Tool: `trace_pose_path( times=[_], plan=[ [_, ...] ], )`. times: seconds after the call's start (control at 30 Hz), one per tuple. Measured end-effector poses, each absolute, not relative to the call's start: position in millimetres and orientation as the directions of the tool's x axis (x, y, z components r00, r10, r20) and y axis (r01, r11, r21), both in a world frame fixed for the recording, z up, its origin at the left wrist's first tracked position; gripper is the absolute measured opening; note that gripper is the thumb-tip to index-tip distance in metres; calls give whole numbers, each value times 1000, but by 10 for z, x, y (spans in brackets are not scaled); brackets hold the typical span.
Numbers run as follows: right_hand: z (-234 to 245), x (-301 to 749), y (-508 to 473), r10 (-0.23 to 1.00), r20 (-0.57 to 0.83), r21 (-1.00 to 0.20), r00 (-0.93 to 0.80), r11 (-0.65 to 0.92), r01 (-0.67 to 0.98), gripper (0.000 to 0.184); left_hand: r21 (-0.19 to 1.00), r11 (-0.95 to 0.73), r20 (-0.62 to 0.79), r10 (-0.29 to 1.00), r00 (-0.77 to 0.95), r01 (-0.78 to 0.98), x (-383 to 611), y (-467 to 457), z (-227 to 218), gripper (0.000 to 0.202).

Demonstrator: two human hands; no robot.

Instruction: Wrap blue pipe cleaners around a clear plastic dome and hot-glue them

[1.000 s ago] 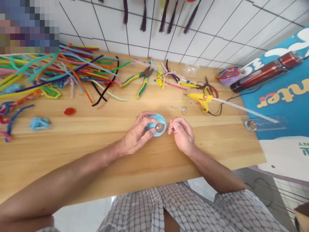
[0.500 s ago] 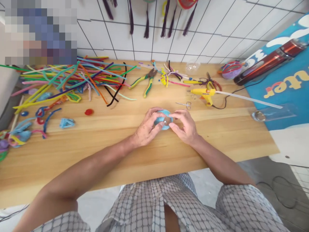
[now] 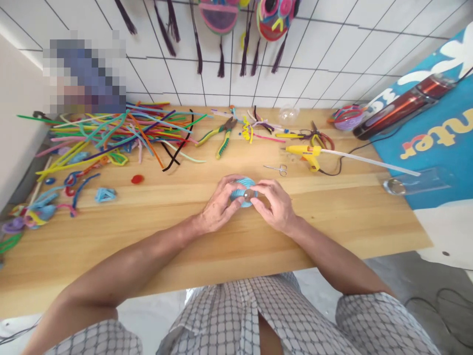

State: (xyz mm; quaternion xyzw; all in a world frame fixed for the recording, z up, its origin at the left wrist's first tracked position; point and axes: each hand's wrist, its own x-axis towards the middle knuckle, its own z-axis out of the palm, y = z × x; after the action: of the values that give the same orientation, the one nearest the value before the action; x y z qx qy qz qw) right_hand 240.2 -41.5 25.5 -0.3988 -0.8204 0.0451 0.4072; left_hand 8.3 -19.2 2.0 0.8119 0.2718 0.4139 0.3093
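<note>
A small light-blue coiled pipe-cleaner ball (image 3: 242, 187) with a clear round piece at its front sits between both hands at the middle of the wooden table (image 3: 185, 231). My left hand (image 3: 218, 207) wraps round its left side, fingers curled over the top. My right hand (image 3: 275, 204) closes on its right side, fingertips pinching at the clear piece. Both forearms rest on the table.
A heap of coloured pipe cleaners (image 3: 111, 130) fills the back left. Pliers (image 3: 219, 133), small scissors (image 3: 277, 169), a yellow glue gun (image 3: 305, 153) with a glue stick, a clear tube (image 3: 417, 181) and a red-brown cylinder (image 3: 402, 106) lie behind and right. Tasselled crafts hang on the tiled wall.
My right hand, apart from the ball a second ago, has come in and closed on its right side. The camera has tilted up, showing more wall.
</note>
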Motion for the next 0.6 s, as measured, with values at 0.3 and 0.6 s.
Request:
trace_pose_path(
  times=[0.3,0.6],
  plan=[
    [255,2384,-417,697,625,-398,-351,672,624,32,689,-688,521,689,504,228,93,-217,34,25],
    [253,2346,-440,723,592,-414,-357,653,634,49,714,-663,502,710,494,227,86,-213,55,25]
  ],
)
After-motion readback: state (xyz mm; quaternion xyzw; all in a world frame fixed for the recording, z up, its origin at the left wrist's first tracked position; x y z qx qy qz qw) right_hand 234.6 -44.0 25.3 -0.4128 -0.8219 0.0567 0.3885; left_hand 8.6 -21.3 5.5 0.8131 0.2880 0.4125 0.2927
